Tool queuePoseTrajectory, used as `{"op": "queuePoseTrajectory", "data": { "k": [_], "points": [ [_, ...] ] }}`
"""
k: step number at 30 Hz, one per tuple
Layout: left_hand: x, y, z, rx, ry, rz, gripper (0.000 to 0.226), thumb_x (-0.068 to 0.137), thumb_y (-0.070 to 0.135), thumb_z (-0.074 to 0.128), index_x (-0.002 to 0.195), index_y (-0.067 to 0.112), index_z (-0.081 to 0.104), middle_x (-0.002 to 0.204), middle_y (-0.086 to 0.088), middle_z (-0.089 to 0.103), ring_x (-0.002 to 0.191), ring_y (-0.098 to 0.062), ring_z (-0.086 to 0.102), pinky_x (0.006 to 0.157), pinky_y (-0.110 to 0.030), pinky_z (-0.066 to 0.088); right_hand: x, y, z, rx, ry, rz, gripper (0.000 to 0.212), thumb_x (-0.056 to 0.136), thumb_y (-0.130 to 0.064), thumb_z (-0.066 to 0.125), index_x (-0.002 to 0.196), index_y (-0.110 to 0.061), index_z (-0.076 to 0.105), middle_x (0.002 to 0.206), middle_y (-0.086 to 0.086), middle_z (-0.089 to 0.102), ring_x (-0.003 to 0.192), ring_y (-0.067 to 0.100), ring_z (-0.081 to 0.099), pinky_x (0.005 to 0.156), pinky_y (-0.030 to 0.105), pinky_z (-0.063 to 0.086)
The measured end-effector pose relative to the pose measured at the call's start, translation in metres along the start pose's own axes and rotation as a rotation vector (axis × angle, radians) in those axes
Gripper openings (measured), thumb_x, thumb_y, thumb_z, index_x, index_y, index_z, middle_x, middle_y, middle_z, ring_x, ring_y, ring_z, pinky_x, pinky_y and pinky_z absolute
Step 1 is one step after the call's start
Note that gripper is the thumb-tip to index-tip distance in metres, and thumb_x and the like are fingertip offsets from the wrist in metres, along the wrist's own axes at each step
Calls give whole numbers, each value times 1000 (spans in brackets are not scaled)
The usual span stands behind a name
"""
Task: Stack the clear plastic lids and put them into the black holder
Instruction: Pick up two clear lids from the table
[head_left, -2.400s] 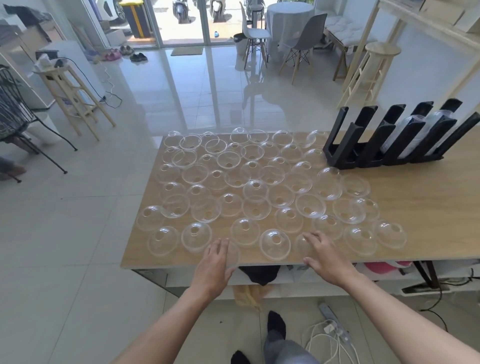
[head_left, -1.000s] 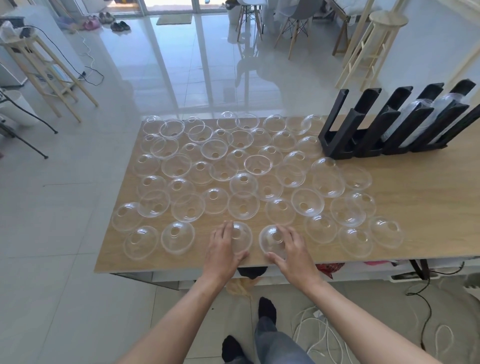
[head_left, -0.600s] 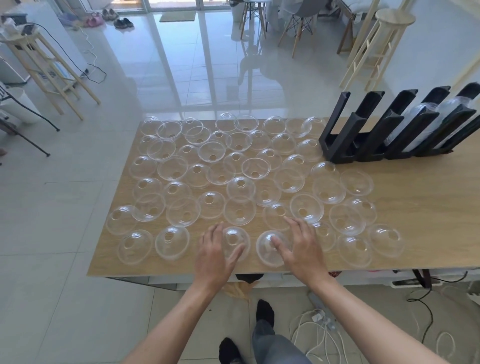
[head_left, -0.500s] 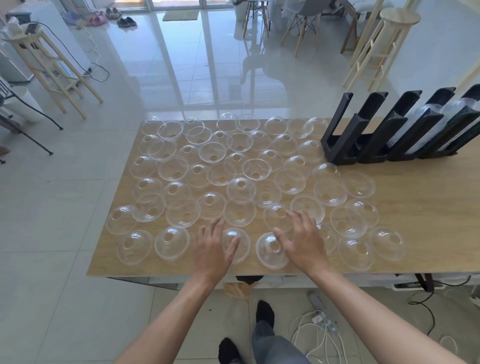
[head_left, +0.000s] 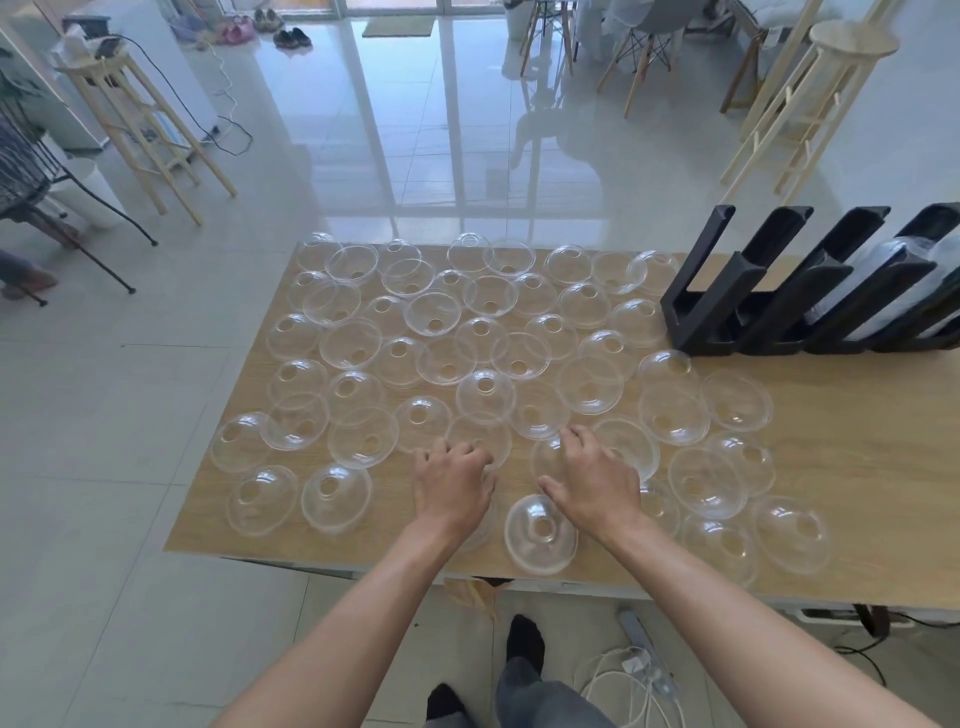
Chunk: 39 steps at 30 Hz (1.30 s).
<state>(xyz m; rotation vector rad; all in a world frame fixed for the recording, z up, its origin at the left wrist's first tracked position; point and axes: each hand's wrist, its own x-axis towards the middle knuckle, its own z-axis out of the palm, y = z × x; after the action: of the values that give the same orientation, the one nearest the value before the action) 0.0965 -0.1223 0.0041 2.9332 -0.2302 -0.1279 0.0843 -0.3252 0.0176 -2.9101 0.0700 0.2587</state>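
Both hands had moved farther onto the table since half a second earlier, off the nearest lids and onto the second row. From the head view, the left hand (head_left: 454, 480) lay palm down with its fingers curled over the near rim of a clear lid (head_left: 480, 436); whether it actually gripped the lid could not be told, since the fingertips were hidden. The right hand (head_left: 592, 480) was likewise palm down, its fingers bent onto another lid (head_left: 550, 457) and its thumb spread toward the left, with no firm grip visible. Just in front of the right wrist sat a dome lid (head_left: 540, 532) with a round hole in its top, near the table's (head_left: 857, 467) front edge and untouched. Dozens of other clear lids (head_left: 441, 332) were spread across the wooden top, many overlapping. At the far right stood the black holder (head_left: 727, 306), its slanted slots open upward, with stacked lids (head_left: 872, 280) already lying in the right-hand slots.
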Motion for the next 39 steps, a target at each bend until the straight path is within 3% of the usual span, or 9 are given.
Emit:
{"op": "queuePoseTrajectory", "data": {
  "k": [5, 8, 10, 16, 22, 30, 34, 39],
  "points": [
    [-4, -6, -5, -83, 158, -6, 20, 102, 45, 62, 106, 36, 79, 99, 15, 76, 93, -17, 60, 82, -39, 38, 2, 1, -2, 8, -17, -15, 77, 90, -58, 73, 151, -19, 47, 151, -2, 56, 118, 28, 69, 83, 43, 58],
    [-6, -9, -13, -302, 251, -46, 19, 101, 44, 67, 99, 31, 81, 91, 15, 75, 86, -14, 62, 82, -40, 46, 1, 2, -5, 13, -6, -29, 78, 89, -60, 74, 150, -18, 48, 145, -1, 61, 111, 29, 72, 79, 42, 57],
    [-7, -12, -19, -523, 274, -96, 16, 99, 40, 72, 99, 28, 82, 87, 17, 73, 79, -6, 63, 79, -33, 52, 0, 1, -7, 32, 8, -26, 78, 89, -60, 75, 149, -18, 50, 143, 0, 63, 108, 29, 73, 77, 41, 57],
    [-18, -28, -35, -1021, 232, -299, 11, 99, 38, 72, 107, 35, 79, 93, 19, 78, 86, -4, 73, 74, -14, 55, -4, -4, -18, 108, 14, -2, 77, 90, -60, 73, 150, -18, 49, 148, 0, 60, 116, 27, 70, 87, 43, 59],
    [-39, -55, -32, -1244, 128, -415, 14, 106, 23, 63, 113, 28, 74, 90, 1, 79, 78, -16, 73, 64, -28, 58, -13, -13, -26, 151, 10, 60, 78, 90, -63, 70, 152, -21, 49, 149, -2, 58, 119, 30, 67, 94, 45, 57],
    [-67, -68, -13, -1344, -70, -526, 22, 110, 11, 52, 122, 15, 70, 79, -5, 74, 70, -16, 68, 62, -31, 58, -36, -28, -23, 202, 34, 122, 76, 90, -62, 69, 153, -24, 48, 151, -5, 54, 125, 24, 64, 94, 43, 57],
    [-74, -73, -2, -1301, -121, -555, 21, 110, 14, 52, 117, 17, 72, 70, 0, 73, 67, -17, 69, 66, -34, 59, -53, -33, -16, 212, 52, 118, 78, 89, -65, 68, 153, -24, 49, 149, -6, 54, 124, 22, 65, 95, 44, 57],
    [-74, -77, 6, -1316, -182, -632, 15, 108, 18, 57, 113, 16, 71, 75, -8, 77, 67, -20, 73, 73, -36, 62, -77, -37, 5, 233, 7, 96, 77, 90, -63, 69, 153, -23, 49, 149, -7, 53, 122, 19, 65, 94, 38, 58]
  ]
}}
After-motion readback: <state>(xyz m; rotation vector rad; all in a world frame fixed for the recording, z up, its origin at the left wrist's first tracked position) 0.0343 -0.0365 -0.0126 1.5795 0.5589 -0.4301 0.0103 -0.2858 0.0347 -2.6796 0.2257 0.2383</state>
